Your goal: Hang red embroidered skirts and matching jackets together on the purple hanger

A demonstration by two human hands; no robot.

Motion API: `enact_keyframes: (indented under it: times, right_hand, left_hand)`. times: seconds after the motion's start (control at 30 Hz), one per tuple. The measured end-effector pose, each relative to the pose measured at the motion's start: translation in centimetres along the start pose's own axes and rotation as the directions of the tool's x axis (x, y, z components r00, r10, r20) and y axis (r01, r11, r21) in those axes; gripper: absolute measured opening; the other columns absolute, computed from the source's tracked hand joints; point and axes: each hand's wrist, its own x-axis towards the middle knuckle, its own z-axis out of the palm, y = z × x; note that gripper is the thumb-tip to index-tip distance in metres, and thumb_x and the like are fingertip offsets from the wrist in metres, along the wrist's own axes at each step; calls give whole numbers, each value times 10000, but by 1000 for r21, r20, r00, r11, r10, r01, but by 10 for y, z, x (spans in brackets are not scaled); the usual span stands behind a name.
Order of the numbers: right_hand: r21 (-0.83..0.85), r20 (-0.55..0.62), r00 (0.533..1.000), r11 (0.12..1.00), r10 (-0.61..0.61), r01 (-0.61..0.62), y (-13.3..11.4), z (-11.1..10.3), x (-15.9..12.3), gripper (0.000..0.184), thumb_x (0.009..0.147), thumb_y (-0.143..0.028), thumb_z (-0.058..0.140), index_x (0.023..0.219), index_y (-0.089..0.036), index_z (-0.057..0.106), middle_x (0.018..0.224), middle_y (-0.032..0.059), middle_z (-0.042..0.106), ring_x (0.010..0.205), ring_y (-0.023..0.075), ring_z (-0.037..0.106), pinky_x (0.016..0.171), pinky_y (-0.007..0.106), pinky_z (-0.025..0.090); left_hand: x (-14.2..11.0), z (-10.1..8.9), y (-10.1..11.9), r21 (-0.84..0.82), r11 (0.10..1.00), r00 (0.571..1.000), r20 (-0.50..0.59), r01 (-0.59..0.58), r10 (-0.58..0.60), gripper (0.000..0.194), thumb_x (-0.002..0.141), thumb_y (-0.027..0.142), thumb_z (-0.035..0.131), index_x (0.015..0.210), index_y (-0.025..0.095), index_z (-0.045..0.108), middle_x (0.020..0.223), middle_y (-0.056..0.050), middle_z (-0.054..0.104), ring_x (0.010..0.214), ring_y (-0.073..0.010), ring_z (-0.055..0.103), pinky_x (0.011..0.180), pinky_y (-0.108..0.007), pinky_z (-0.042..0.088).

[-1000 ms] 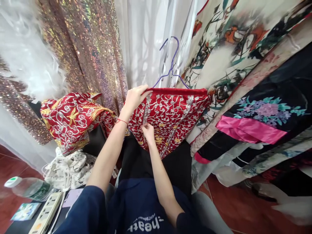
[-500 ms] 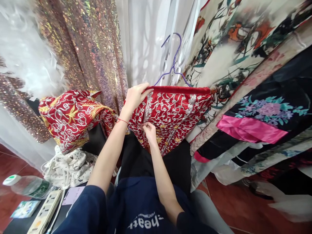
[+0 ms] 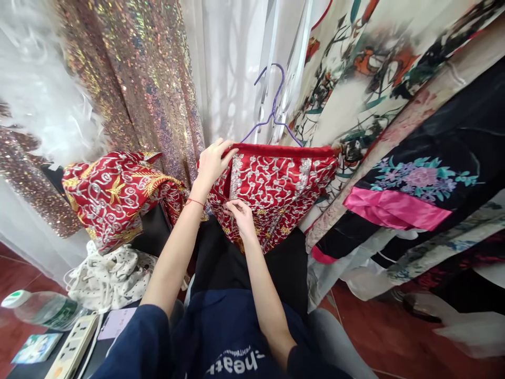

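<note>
A red garment with silver and gold embroidery point(image 3: 280, 184) hangs folded over a purple wire hanger point(image 3: 272, 113) in front of me. My left hand point(image 3: 213, 160) grips the garment's top left corner at the hanger bar, fingers curled over the edge. My right hand point(image 3: 240, 213) pinches the cloth lower down near its left edge, fingers closed on the fabric. Another part of the same red embroidered cloth point(image 3: 114, 192) lies bunched to the left.
Sequinned fabric point(image 3: 134, 79) and white sheer curtains point(image 3: 232, 68) hang behind. Printed floral garments point(image 3: 406, 131) hang at the right. At lower left lie a white spotted bag point(image 3: 110, 273), a water bottle point(image 3: 43, 310), a power strip point(image 3: 73, 347) and a card point(image 3: 35, 347).
The right hand has shifted slightly along the lower cloth; the hanger and garment wobbled up, then back down. The left hand keeps its grip on the top corner.
</note>
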Motion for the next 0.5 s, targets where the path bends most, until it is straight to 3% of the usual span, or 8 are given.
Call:
enact_keyframes:
  times: [0.07, 0.13, 0.17, 0.23, 0.3, 0.37, 0.43, 0.5]
  right_hand:
    - [6, 7, 999, 999, 39, -39, 0, 0, -1, 293, 727, -484, 751, 773, -213, 648, 814, 22, 715, 791, 191, 710, 749, 308, 556]
    - [9, 5, 998, 998, 59, -59, 0, 1, -2, 298, 720, -487, 752, 773, -213, 647, 805, 27, 731, 768, 195, 722, 721, 302, 554]
    - [11, 1, 998, 998, 61, -61, 0, 2, -3, 297, 716, -487, 751, 769, -213, 649, 795, 25, 732, 753, 190, 719, 713, 297, 551]
    - [9, -9, 998, 998, 57, -57, -1, 2, -4, 291, 713, -480, 748, 764, -209, 657, 762, 18, 722, 703, 169, 695, 685, 282, 537]
    - [-3, -15, 999, 999, 46, -47, -3, 3, -6, 277, 711, -461, 749, 760, -202, 665, 707, 0, 691, 630, 136, 638, 645, 263, 510]
    - [-18, -16, 999, 999, 36, -36, -4, 4, -8, 258, 716, -441, 745, 754, -198, 665, 653, -24, 642, 568, 106, 564, 609, 249, 478]
    - [-36, -13, 999, 999, 35, -35, -5, 4, -10, 251, 723, -435, 736, 745, -199, 655, 623, -40, 602, 527, 87, 500, 564, 240, 443]
    - [-55, 0, 999, 997, 48, -48, -6, 4, -10, 268, 720, -450, 733, 731, -198, 643, 600, -46, 577, 497, 78, 462, 513, 235, 402]
  left_hand:
    - [-15, -2, 1, -29, 1000, 998, -61, -3, 1, 323, 991, 379, 519, 1257, 233, 630, 1154, -91, 664, 1125, -245, 611, 997, -386, 452]
    - [-47, 1, 6, -89, 996, 980, -195, 21, -39, 410, 978, 370, 532, 1363, 229, 530, 1353, -117, 578, 1313, -251, 505, 1123, -414, 379]
    - [-68, 5, 11, -133, 989, 959, -268, 60, -94, 415, 980, 353, 519, 1374, 224, 496, 1401, -123, 540, 1354, -241, 469, 1142, -409, 365]
    - [-117, 20, 20, -244, 940, 873, -370, 239, -318, 294, 993, 285, 442, 1267, 205, 511, 1292, -128, 577, 1246, -217, 536, 1072, -388, 426]
    - [-164, 40, 27, -311, 844, 806, -282, 436, -520, 130, 946, 257, 464, 1041, 197, 529, 1061, -108, 599, 1036, -214, 586, 943, -369, 487]
    - [-195, 60, 31, -330, 769, 785, -118, 547, -609, 101, 887, 254, 527, 970, 206, 496, 989, -88, 583, 920, -199, 591, 821, -327, 512]
    - [-206, 73, 31, -329, 741, 778, -29, 585, -627, 161, 823, 250, 598, 924, 216, 477, 929, -52, 574, 822, -176, 582, 738, -289, 501]
    - [-201, 77, 27, -312, 734, 776, 15, 603, -630, 154, 803, 238, 608, 861, 221, 466, 842, -16, 559, 751, -163, 558, 704, -273, 469]
